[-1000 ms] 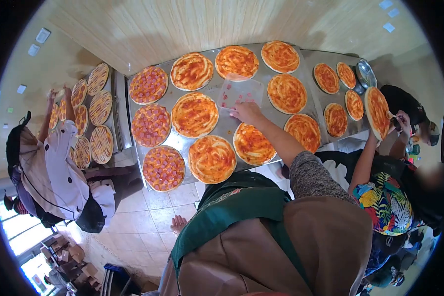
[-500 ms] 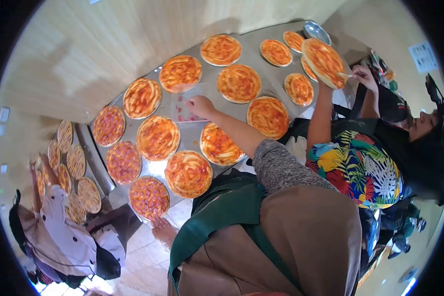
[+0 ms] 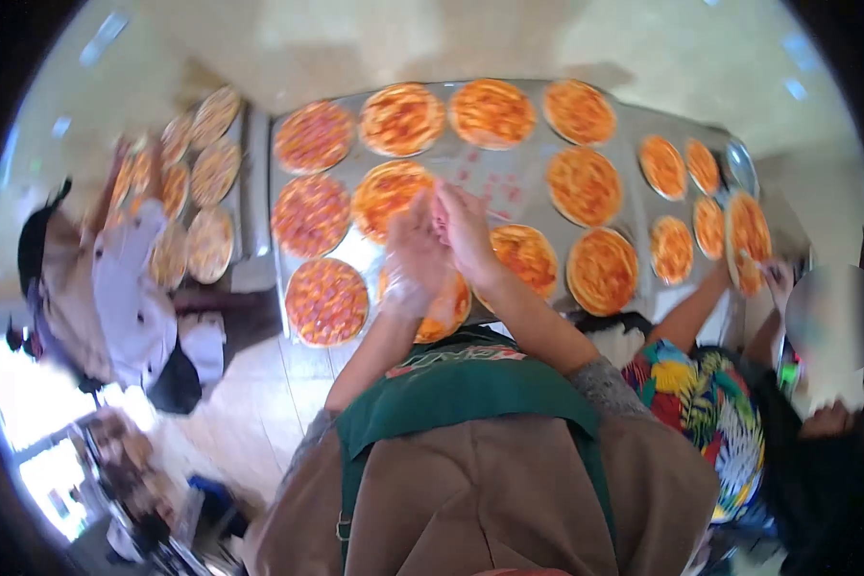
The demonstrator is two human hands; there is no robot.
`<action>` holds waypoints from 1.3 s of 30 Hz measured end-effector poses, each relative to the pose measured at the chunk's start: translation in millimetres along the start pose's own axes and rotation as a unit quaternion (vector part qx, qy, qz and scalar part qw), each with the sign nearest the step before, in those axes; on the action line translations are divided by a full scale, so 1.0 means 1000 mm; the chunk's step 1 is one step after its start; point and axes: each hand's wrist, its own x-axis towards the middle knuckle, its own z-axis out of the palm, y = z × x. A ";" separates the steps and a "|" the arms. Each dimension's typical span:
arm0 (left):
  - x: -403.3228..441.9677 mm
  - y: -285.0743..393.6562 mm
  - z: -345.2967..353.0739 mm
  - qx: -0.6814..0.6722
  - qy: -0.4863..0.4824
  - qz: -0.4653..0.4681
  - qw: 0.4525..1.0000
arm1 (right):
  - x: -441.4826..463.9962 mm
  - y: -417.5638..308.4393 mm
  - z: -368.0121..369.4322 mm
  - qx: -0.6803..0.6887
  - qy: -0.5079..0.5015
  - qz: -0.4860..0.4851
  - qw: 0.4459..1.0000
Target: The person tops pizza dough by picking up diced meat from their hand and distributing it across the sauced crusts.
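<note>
My left hand (image 3: 415,252) and my right hand (image 3: 465,228) are together above the middle of the table. Pinkish diced ham (image 3: 440,213) shows between them, blurred. The right fingers curl round it, while the left hand is held flat and cupped alongside. Beneath them lie a sauced pizza base (image 3: 386,192) and another base (image 3: 448,312), both partly hidden. Just right of my hands, a clear container (image 3: 497,192) holds a few pink ham bits. Three ham-topped pizzas, including one at the front (image 3: 326,301), line the left side.
Several sauced bases, one at the right (image 3: 602,271), cover the metal table (image 3: 538,206). At right a co-worker in a floral shirt (image 3: 696,403) holds up a base (image 3: 747,242) and a utensil. Another person (image 3: 130,278) works at a left table with pizzas. A metal bowl (image 3: 740,168) stands far right.
My right hand has left the clear container and come to the middle with ham. My left hand has risen from the table's front edge to meet it. The view has turned.
</note>
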 end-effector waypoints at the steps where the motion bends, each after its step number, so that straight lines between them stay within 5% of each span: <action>1: 0.007 -0.003 0.002 -0.017 0.006 0.018 1.000 | -0.001 0.010 0.005 -0.027 0.010 -0.035 0.999; 5: 0.013 -0.001 0.027 -0.027 0.088 0.053 0.994 | -0.003 0.015 0.014 -0.020 0.005 -0.070 0.997; 11: 0.019 0.008 0.011 -0.121 0.086 0.058 0.987 | 0.023 0.052 0.009 -0.063 -0.024 -0.096 0.993; 14: 0.028 0.006 -0.015 -0.189 -0.007 0.053 0.980 | 0.009 0.031 0.050 -0.034 0.008 -0.078 0.996; 16: 0.026 0.009 -0.017 -0.147 -0.005 0.087 0.985 | 0.011 0.031 0.053 -0.061 0.005 -0.037 0.997; 18: 0.017 0.017 -0.004 -0.073 0.064 0.100 0.990 | 0.022 0.044 0.058 -0.093 -0.034 -0.123 0.988; 28: 0.010 0.050 -0.018 -0.098 0.099 0.086 0.986 | 0.024 0.059 0.070 -0.092 -0.156 -0.109 0.977; 39: 0.013 0.064 -0.028 -0.144 0.028 0.109 0.983 | 0.032 0.032 0.073 -0.031 -0.161 -0.103 0.981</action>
